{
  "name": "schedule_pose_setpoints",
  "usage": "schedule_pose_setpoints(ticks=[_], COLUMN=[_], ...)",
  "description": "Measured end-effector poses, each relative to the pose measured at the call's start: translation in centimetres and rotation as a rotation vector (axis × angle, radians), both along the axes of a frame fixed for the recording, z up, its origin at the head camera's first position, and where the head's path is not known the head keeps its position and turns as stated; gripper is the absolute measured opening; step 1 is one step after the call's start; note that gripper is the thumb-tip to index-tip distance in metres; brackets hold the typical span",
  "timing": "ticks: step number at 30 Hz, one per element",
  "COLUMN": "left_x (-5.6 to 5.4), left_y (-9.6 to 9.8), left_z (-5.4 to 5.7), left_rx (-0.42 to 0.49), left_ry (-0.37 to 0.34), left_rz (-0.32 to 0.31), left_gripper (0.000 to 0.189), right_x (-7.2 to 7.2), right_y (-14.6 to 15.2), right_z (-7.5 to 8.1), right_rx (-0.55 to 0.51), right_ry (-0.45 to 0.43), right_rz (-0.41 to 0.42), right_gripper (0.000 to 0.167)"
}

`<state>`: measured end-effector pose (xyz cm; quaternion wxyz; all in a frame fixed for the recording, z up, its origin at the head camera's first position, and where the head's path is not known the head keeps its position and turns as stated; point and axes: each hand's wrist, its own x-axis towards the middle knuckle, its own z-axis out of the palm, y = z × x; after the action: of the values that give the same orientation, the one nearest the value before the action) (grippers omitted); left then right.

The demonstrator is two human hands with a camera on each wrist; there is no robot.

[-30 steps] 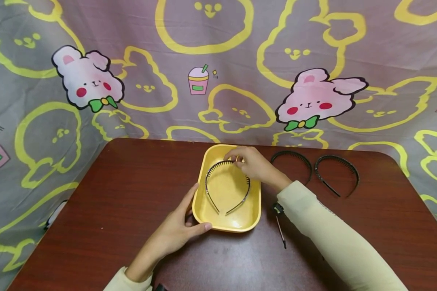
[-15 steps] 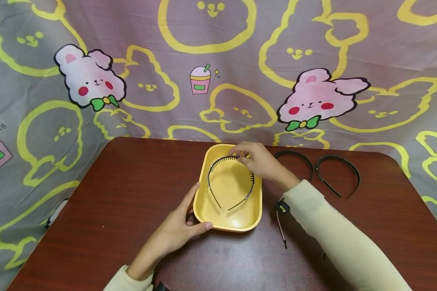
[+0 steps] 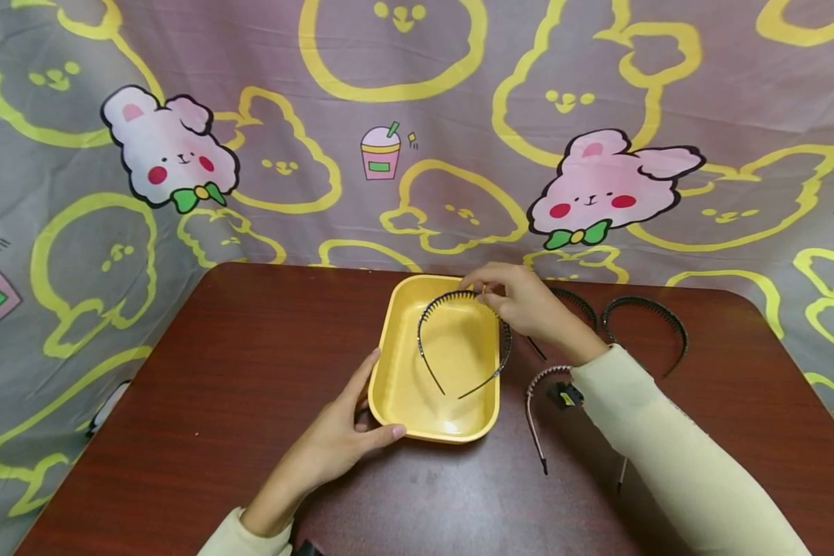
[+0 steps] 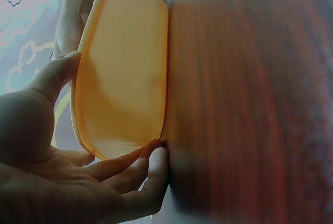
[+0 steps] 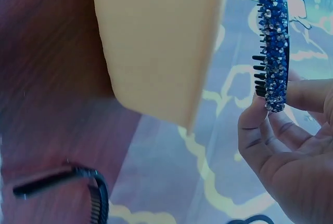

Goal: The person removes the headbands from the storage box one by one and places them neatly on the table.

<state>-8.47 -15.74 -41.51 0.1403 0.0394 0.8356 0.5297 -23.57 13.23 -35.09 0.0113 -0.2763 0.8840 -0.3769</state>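
Note:
My right hand point(image 3: 524, 305) pinches the top of a black toothed headband point(image 3: 420, 330) between thumb and fingers. Its ends point toward me, and it hangs over the right half of the yellow plastic tray point(image 3: 452, 441), overlapping the right rim in the head view. Close up in the right wrist view, blue and silver stones cover the headband point(image 5: 274, 42), with comb teeth along its inner side. My left hand point(image 3: 337, 436) grips the tray's near left corner, thumb at the near rim and fingers along the left side. The left wrist view shows its fingertips low against the tray wall point(image 4: 122, 63).
Two more dark headbands lie at the back right, one partly behind my right hand point(image 3: 580, 300) and one further right point(image 3: 683, 328). A pinkish wrapped headband point(image 3: 530, 401) lies right of the tray, partly under my sleeve point(image 3: 639, 409). A patterned curtain point(image 3: 445, 131) hangs behind the brown table point(image 3: 264, 332).
My right hand has moved right with the headband, from over the tray's middle to its right side. More of the pinkish headband shows now. My left hand and the tray stay in place.

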Motion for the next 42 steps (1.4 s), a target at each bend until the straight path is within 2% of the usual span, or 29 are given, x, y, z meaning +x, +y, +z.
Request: schedule_pose_setpoints(ticks=[12,26,31,42], left_x=[0.1,0.1,0.1,0.0], left_y=[0.0,0.1,0.1,0.0], left_z=[-0.1,0.1,0.0,0.1], left_rx=[-0.033,-0.054,-0.056,-0.053], left_ry=[0.008,0.010,0.006,-0.002], left_rz=[0.011,0.004,0.007,0.001], left_gripper=[0.109,0.108,0.108,0.108], right_x=[1.3,2.9,3.3,3.6], right_y=[3.4,7.9,9.3,12.1], right_z=[1.3,2.1,2.0,1.5], right_rx=[0.045,0.054,0.054,0.123], right_ry=[0.022,0.040,-0.004,0.053], right_rz=[-0.044,-0.040,-0.056,-0.063], right_gripper=[0.028,0.025,0.024,0.025])
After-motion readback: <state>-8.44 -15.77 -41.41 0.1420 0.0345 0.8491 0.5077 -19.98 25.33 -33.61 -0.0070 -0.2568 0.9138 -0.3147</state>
